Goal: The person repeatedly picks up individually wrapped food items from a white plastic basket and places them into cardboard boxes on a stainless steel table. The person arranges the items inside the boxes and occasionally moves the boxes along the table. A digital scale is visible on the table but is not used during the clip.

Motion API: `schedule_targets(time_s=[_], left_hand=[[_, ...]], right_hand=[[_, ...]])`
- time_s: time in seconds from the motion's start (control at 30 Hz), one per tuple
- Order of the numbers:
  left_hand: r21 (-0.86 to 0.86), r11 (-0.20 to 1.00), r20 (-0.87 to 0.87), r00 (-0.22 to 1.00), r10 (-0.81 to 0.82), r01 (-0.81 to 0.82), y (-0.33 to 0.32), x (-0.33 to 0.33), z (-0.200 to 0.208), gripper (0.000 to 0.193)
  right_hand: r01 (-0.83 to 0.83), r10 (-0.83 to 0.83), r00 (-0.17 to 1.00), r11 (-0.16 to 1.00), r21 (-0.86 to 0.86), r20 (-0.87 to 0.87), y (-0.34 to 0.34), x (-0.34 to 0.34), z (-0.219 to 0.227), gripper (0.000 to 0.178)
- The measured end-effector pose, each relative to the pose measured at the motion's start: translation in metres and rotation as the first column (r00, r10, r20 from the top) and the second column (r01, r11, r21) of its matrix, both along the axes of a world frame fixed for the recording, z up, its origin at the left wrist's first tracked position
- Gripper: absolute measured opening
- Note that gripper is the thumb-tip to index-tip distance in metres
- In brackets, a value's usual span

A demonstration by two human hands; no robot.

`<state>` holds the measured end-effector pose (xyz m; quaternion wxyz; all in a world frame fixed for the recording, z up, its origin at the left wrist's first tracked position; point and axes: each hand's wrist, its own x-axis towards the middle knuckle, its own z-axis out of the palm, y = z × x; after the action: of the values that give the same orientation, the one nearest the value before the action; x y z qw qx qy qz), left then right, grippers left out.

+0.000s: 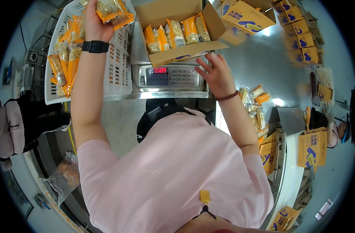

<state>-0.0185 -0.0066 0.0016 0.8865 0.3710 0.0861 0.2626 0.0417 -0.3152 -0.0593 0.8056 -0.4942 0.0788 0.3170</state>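
Note:
My left hand [98, 26] is closed on orange-and-clear snack packets [116, 14] above the white plastic crate [117, 73]. More such packets [63, 64] fill the crate's left part. To its right, an open cardboard box [167, 61] rests on a digital scale [171, 76] with a lit red display. A row of upright snack packets [175, 34] stands inside that box. My right hand [219, 73] is empty, its fingers spread, just below the box's front right corner. Whether its fingertips touch the box's flap, I cannot tell.
A steel table [255, 58] extends to the right. Loose packets [259, 110] lie on it beside my right forearm. Another open carton [247, 17] and stacked cartons [301, 39] stand farther back. A person in pink and black [20, 124] is at the left, another person [332, 130] at the right.

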Motion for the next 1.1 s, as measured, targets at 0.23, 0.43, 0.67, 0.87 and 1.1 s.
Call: schedule_targets(time_s=[0.23,0.43,0.67,0.87,1.1], left_hand=[[0.025,0.994,-0.013,0.994,0.107,-0.107,0.007,0.002,-0.006,0.045],[0.001,0.998,-0.132,0.989,0.06,-0.061,0.0,0.006,-0.006,0.049],[0.07,0.993,-0.1,0.991,-0.091,0.098,-0.017,0.007,0.004,0.051],[0.072,0.919,-0.086,0.92,-0.382,0.388,-0.021,0.001,-0.022,0.049],[0.182,0.83,-0.182,0.848,-0.498,0.527,-0.02,-0.003,-0.046,0.06]], right_hand=[[-0.153,0.201,0.964,0.954,0.256,-0.173,0.043,0.013,0.007,0.045],[0.003,0.033,0.991,0.963,0.268,-0.13,0.022,0.058,0.011,0.03],[0.235,-0.261,0.963,0.934,0.269,0.066,-0.052,0.171,-0.028,0.035],[-0.532,0.508,0.746,0.843,-0.073,0.429,0.04,0.073,-0.003,0.076],[-0.557,0.466,0.61,0.827,-0.071,0.641,0.075,0.014,0.032,0.071]])
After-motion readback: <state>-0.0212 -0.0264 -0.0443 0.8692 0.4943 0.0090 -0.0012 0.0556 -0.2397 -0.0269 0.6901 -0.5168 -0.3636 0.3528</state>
